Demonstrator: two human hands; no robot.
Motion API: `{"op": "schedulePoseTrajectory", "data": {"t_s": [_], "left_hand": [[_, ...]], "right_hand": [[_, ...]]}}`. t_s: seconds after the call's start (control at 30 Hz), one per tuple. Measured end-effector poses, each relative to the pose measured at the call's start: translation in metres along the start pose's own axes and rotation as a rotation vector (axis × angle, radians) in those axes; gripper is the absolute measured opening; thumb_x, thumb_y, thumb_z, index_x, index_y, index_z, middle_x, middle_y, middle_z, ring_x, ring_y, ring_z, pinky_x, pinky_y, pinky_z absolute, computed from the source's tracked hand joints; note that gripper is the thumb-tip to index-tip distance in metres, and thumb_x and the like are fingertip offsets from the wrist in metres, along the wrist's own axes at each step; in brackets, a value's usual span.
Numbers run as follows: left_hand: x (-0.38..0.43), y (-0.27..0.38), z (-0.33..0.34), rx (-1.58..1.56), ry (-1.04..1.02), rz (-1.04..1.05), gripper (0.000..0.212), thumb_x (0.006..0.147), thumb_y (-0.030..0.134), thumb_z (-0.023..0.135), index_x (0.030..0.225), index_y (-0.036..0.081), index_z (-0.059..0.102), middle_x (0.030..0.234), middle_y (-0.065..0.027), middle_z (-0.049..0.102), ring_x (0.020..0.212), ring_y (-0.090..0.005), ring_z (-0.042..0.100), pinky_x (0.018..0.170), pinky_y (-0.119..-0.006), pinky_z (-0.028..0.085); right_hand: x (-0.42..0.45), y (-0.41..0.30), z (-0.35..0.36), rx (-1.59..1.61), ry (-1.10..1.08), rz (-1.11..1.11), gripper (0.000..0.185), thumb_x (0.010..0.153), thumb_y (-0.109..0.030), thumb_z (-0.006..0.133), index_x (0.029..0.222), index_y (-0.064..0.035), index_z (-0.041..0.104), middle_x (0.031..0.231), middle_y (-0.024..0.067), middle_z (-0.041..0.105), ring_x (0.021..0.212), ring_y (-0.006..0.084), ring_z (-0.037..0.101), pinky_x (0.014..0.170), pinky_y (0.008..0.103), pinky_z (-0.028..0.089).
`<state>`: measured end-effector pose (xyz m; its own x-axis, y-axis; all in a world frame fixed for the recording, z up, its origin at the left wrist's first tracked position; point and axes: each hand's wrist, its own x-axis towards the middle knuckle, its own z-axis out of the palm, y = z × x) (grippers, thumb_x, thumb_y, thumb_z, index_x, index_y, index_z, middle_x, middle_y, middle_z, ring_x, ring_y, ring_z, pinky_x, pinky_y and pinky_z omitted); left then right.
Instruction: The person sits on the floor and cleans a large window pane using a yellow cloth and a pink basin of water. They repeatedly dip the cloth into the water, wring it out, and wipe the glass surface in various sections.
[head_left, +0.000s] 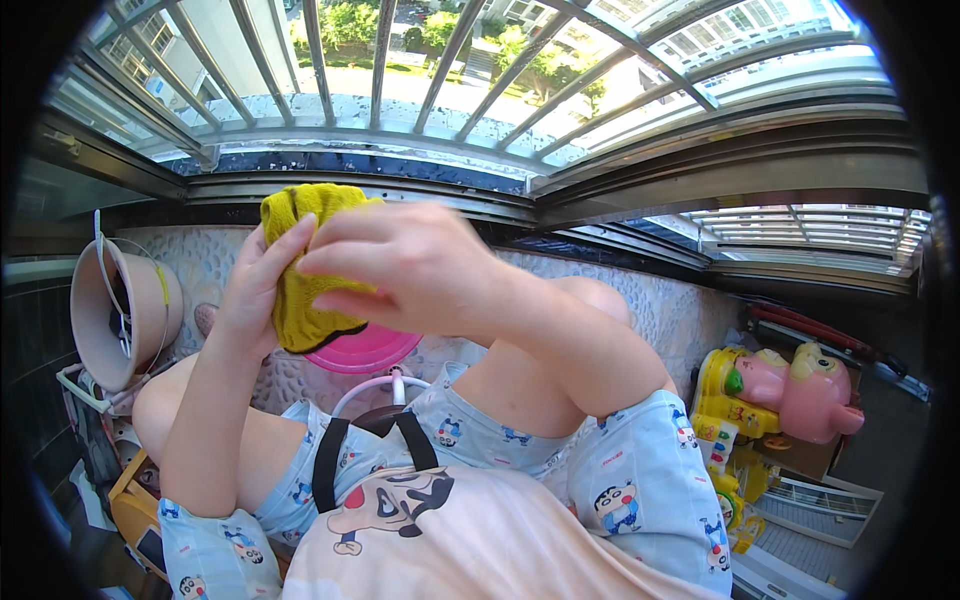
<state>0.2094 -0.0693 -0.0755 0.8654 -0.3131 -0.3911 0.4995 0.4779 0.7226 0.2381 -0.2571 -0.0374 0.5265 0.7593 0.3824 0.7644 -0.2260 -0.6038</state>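
Observation:
My left hand (251, 289) holds up a folded yellow cloth (289, 319) with dark edging, its thumb lying across the front. In front of the cloth's right side is my right hand (397, 262), slightly blurred, with fingers bent and apart. Yellow fabric shows between those fingers, and whether they touch it is hard to judge. Below the cloth, between my knees, a bright pink plastic basin (367, 351) is partly hidden.
A beige bucket (169, 300) lies tilted at the left. Ahead runs a sliding-window track (360, 191) with metal bars (379, 67) beyond. Pink and yellow plastic toys (810, 394) stand at the right. Pebble-patterned tiling (660, 307) shows below the window.

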Motion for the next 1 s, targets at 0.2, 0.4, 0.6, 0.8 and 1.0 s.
{"op": "schedulePoseTrajectory", "data": {"t_s": [0.2, 0.4, 0.6, 0.8, 1.0], "left_hand": [[-0.010, -0.004, 0.009, 0.546, -0.151, 0.313, 0.032, 0.082, 0.006, 0.057, 0.112, 0.002, 0.048, 0.107, -0.0078, 0.056, 0.098, -0.0196, 0.055, 0.084, -0.029, 0.044], [-0.008, 0.028, 0.012, 1.488, 0.068, 0.841, 0.041, 0.072, 0.014, 0.067, 0.108, 0.001, 0.052, 0.093, -0.0155, 0.060, 0.089, -0.0280, 0.059, 0.078, -0.034, 0.046], [-0.010, 0.036, -0.007, 1.638, 0.106, 0.625, 0.037, 0.074, 0.018, 0.064, 0.106, 0.001, 0.055, 0.093, -0.0162, 0.061, 0.086, -0.0290, 0.059, 0.075, -0.035, 0.047], [-0.024, 0.027, -0.005, 1.801, -0.071, 0.334, 0.049, 0.072, 0.023, 0.067, 0.112, 0.000, 0.051, 0.089, -0.0161, 0.061, 0.083, -0.0288, 0.059, 0.073, -0.035, 0.047], [-0.032, 0.024, -0.013, 1.969, -0.151, 0.190, 0.058, 0.070, 0.026, 0.068, 0.117, 0.000, 0.048, 0.089, -0.0143, 0.060, 0.082, -0.0283, 0.058, 0.073, -0.035, 0.047]], "right_hand": [[-0.002, 0.034, -0.010, 0.428, -0.019, 0.219, 0.064, 0.062, -0.018, 0.074, 0.118, -0.0034, 0.048, 0.106, 0.0167, 0.056, 0.086, 0.0312, 0.059, 0.077, 0.0344, 0.047], [-0.022, 0.052, -0.023, 0.005, -0.271, 0.632, 0.032, 0.071, -0.003, 0.059, 0.102, -0.0049, 0.061, 0.084, 0.0136, 0.064, 0.073, 0.0209, 0.061, 0.071, 0.0286, 0.047], [-0.063, 0.013, -0.175, -0.811, 0.413, 0.573, 0.043, 0.073, 0.007, 0.053, 0.106, -0.0175, 0.063, 0.101, 0.0074, 0.063, 0.086, 0.0162, 0.062, 0.076, 0.0260, 0.050], [-0.084, -0.048, -0.282, -1.963, 0.178, 0.419, 0.040, 0.068, 0.000, 0.065, 0.106, -0.0113, 0.059, 0.113, 0.0046, 0.057, 0.106, 0.0215, 0.053, 0.092, 0.0338, 0.044], [-0.115, 0.002, -0.254, -2.051, -0.187, 0.743, 0.014, 0.076, -0.009, 0.056, 0.087, -0.0060, 0.063, 0.104, 0.0065, 0.055, 0.102, 0.0219, 0.049, 0.079, 0.0309, 0.046]]}}
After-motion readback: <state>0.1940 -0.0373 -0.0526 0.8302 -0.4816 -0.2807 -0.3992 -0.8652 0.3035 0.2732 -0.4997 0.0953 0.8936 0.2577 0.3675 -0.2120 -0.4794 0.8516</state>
